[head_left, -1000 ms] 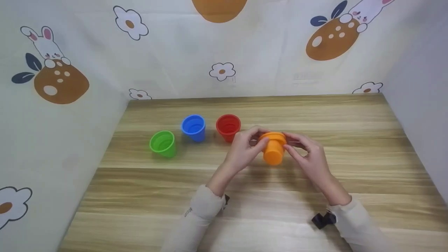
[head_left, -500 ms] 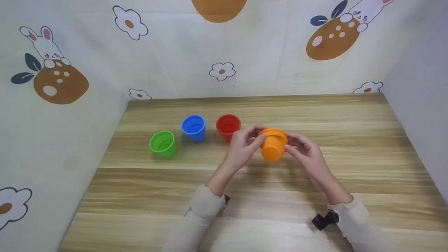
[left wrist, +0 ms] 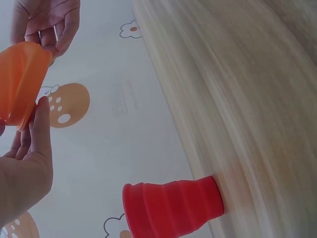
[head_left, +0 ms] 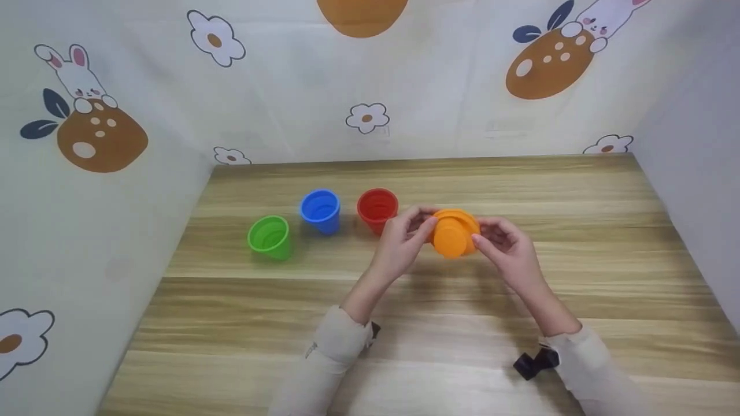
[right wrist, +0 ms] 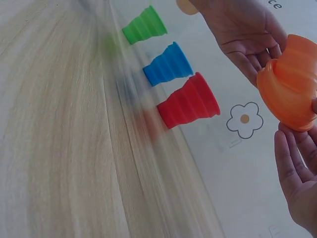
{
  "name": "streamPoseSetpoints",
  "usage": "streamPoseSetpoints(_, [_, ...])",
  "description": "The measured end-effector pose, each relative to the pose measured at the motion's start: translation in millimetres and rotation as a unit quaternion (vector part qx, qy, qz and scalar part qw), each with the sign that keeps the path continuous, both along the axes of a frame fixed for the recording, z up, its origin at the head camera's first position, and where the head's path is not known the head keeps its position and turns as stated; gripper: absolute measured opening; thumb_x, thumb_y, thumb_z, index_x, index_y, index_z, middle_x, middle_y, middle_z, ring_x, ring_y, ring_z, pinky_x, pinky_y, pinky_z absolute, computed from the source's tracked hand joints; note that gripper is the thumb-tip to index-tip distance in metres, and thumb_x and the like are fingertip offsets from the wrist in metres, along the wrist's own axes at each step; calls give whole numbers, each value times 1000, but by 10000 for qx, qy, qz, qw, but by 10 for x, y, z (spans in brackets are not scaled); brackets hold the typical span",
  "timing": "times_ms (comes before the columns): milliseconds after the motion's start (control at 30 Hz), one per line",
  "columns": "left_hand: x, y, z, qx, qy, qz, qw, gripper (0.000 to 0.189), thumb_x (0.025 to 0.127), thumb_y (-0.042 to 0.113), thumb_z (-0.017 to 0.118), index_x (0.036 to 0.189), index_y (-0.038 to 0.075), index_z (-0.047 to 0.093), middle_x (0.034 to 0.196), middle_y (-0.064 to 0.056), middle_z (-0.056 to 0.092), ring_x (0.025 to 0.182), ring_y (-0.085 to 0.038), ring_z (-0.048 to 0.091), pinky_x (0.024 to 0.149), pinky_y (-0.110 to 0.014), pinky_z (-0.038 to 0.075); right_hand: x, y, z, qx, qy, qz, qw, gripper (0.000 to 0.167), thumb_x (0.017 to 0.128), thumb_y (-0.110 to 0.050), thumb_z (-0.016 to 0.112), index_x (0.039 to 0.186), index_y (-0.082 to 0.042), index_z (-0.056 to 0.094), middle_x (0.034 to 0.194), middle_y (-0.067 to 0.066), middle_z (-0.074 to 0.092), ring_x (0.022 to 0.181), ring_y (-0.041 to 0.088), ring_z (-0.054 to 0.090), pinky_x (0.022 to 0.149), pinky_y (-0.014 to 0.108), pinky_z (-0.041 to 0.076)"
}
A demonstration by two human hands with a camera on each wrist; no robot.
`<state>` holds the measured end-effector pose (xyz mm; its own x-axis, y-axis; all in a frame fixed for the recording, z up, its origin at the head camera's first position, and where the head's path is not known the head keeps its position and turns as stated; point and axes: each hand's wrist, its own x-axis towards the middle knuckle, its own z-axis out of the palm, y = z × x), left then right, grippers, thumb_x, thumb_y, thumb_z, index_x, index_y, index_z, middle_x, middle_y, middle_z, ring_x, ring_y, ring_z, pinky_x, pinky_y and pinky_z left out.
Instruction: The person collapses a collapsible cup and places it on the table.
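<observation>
An orange collapsible cup [head_left: 451,238] is held up above the table, its base tilted toward the head camera. In the right wrist view the wall of this orange cup [right wrist: 290,87] is partly folded in on one side. My left hand [head_left: 399,242] grips its left side, thumb in front and fingers behind. On the other side my right hand [head_left: 511,248] pinches the rim area between thumb and fingers. Nearest to my left hand stands a red cup [head_left: 377,209], upright and extended. The far fingers of both hands are partly hidden behind the orange cup in the head view.
A blue cup [head_left: 321,211] and a green cup [head_left: 270,237] stand upright left of the red one. All are on a wood-grain table [head_left: 231,323]. A patterned wall covering [head_left: 289,86] rises at the back edge and sides.
The orange cup has tipped so its base faces the head camera more, and it looks shorter. Both hands have shifted slightly with it. The other cups have stayed put.
</observation>
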<state>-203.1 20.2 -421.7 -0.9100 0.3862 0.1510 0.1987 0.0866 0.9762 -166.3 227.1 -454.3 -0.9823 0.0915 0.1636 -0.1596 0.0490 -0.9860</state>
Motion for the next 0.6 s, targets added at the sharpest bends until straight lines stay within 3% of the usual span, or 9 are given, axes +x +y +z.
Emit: streamPoseSetpoints(600, [-2, 39, -42, -225, -58, 201, 9995, 28, 104, 19, 52, 123, 0, 60, 118, -17, 66, 106, -23, 67, 82, -28, 62, -2, -73, 11, 227, 101, -156, 9996, 17, 92, 6, 63, 108, 9, 61, 87, -11, 68, 83, 4, 65, 71, 16, 57])
